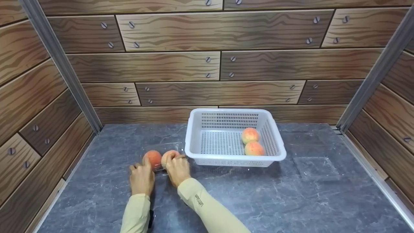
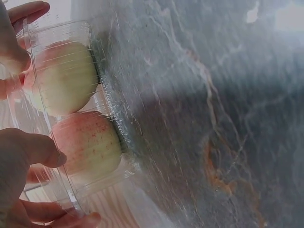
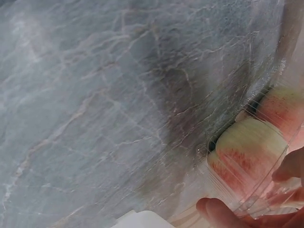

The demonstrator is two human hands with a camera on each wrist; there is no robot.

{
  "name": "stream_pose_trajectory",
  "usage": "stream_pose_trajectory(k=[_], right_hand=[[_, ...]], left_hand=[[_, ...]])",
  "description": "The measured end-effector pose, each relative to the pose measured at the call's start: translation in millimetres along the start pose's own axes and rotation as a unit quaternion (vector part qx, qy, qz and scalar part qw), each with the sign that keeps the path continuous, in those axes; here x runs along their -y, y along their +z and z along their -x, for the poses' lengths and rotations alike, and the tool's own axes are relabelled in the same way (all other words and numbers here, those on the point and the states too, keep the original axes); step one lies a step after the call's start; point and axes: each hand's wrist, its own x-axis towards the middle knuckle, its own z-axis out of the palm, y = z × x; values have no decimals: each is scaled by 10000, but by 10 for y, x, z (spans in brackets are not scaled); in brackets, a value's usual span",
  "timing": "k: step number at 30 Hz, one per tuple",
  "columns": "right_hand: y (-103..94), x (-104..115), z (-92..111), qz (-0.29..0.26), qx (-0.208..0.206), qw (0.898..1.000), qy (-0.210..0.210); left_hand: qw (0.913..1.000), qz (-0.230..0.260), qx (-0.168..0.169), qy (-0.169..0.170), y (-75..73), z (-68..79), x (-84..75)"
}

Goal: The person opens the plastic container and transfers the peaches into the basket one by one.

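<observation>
A clear plastic box (image 2: 88,190) with two red-and-yellow peaches in it lies on the tabletop, left of the basket. The left peach (image 1: 152,158) and the right peach (image 1: 170,157) sit side by side. My left hand (image 1: 142,178) grips the box's near left edge, its thumb over the rim in the left wrist view. At the near right edge, my right hand (image 1: 178,169) pinches the rim, partly covering the right peach. In the right wrist view, fingers (image 3: 221,213) curl around the box's side.
A white perforated basket (image 1: 235,158) stands right of the hands, close to the right one, with two more peaches (image 1: 254,148) inside at its right. Another clear plastic box (image 1: 318,168) lies farther right. Wood-patterned walls (image 1: 181,94) enclose the back and sides.
</observation>
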Motion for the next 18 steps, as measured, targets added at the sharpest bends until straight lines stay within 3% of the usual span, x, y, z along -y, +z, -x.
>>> stream_pose_trajectory(k=[9, 18], right_hand=[[-5, -15, -1, 292, -45, 9994, -161], [-17, -35, 22, 1, 447, 9989, -139]], left_hand=[[9999, 96, -86, 0, 6, 18, 14], [9999, 57, -61, 88, -15, 27, 36]])
